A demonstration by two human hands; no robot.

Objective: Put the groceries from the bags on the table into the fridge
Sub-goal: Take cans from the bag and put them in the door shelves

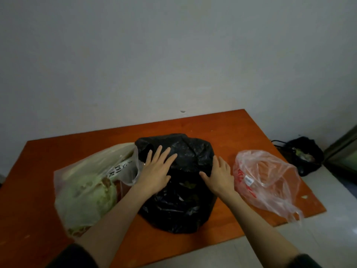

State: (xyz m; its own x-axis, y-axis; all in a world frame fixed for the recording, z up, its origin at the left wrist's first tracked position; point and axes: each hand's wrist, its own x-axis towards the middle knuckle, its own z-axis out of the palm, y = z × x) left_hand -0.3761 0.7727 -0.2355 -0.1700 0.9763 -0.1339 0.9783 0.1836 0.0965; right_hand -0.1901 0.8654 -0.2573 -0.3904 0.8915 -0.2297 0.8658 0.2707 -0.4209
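Note:
Three bags sit on an orange-brown table (222,124). In the middle is a black plastic bag (179,207), its contents mostly hidden. My left hand (157,169) lies flat on its top left with fingers spread. My right hand (220,174) rests on its right side, fingers apart. Neither hand grips anything. On the left, a clear bag (77,180) holds a pale green cabbage (90,198). A pinkish translucent bag (266,180) with red print lies on the right, reaching over the table's edge. No fridge is in view.
A plain grey wall stands behind the table. On the pale tiled floor at the right sits a black bin (303,155) lined with a black bag and holding scraps. A dark door or cabinet frame (343,151) rises at the far right edge.

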